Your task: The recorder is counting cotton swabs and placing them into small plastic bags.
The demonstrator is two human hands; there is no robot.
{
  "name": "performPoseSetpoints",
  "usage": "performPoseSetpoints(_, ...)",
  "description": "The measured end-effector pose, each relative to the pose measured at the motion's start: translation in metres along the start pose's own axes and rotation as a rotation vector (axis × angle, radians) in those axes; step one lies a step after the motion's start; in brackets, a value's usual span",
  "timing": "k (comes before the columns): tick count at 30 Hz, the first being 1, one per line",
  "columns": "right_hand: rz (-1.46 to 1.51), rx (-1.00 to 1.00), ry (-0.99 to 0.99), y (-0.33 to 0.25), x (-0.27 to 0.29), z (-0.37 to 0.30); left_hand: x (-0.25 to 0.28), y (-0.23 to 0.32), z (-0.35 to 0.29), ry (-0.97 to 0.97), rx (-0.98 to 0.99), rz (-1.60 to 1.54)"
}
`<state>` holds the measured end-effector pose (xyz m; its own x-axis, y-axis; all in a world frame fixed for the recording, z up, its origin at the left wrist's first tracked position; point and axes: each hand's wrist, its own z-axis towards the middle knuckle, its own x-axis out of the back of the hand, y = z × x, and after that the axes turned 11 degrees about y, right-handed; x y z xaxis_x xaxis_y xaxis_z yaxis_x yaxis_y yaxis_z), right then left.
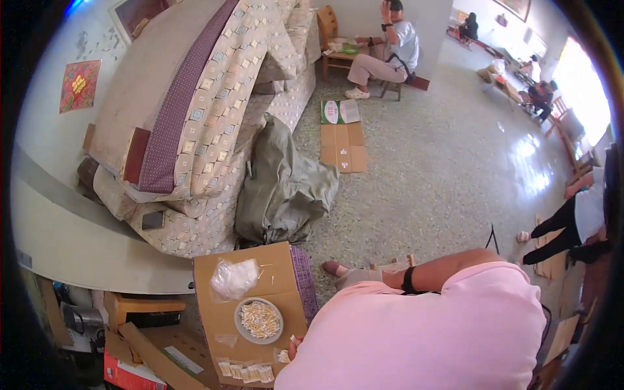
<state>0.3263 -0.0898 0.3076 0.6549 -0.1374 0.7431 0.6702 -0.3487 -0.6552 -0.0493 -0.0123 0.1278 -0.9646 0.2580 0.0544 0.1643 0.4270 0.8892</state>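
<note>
Cardboard surface (286, 260), lower centre of the frame: flat brown sheet. On it: crumpled clear plastic bag (234, 278) toward its upper left; round grey dish (259, 320) of small pale sticks at its middle; row of small filled clear packets (246, 372) along its lower edge; loose sticks near the bag.

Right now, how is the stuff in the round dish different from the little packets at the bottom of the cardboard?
The pale sticks in the round dish lie loose in a heap, while the little packets hold theirs in small clear bags. The dish sits mid-board; the packets line the near edge in a row. Both rest on the same cardboard sheet.
</note>
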Motion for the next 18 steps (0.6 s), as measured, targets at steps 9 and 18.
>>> performPoseSetpoints(9,-0.036,0.074,-0.023,-0.007,-0.011,0.029,-0.006,0.011,0.024,-0.201,0.111,-0.047)
performPoseSetpoints(18,-0.101,0.152,-0.068,0.036,-0.005,0.013,-0.009,0.024,0.041,-0.201,-0.196,0.029)
